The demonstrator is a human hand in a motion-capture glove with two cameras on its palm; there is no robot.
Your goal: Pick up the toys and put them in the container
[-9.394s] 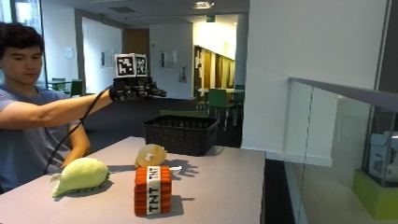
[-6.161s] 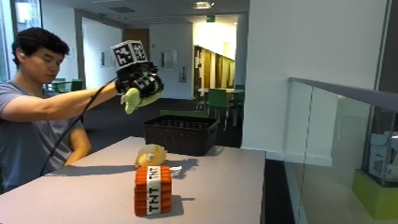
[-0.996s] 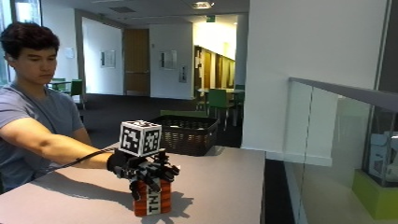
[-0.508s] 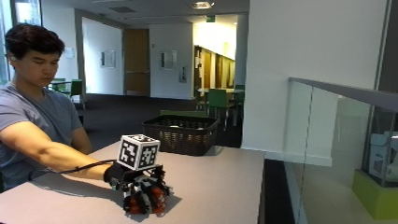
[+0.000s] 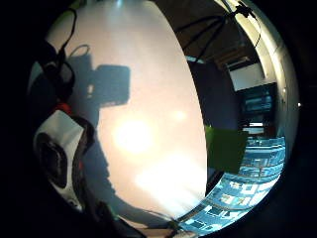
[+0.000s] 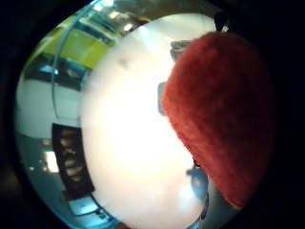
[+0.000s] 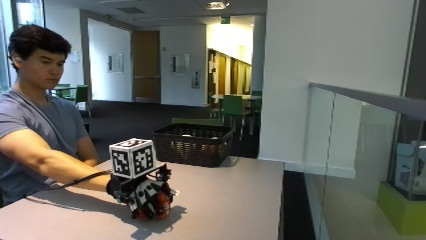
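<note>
Where the toy is: while it sits low on the grey bench (image 7: 226, 200), the red-orange plush block toy (image 7: 158, 210) lies under the gloved right hand (image 7: 143, 195), only its lower edge showing beneath the fingers in the outside view.
Hand state: the hand grips the toy, fingers curled down over it; in the thumb-side palm view red fuzzy plush (image 6: 224, 114) fills the space close against the palm.
Contact with bench: the toy looks to be at the bench surface or barely off it; which one I cannot tell.
Key relation: the black woven plastic basket (image 7: 193, 145) stands at the far edge of the bench, beyond the hand and away from the person, well apart from the toy.
Next move, as a judgement: lift the toy clear, carry it forward over the basket rim, then release it inside.
Long axis: hidden by the glove, so I cannot tell how the block is turned.
Risk: a low carry could catch the near wall of the basket.
</note>
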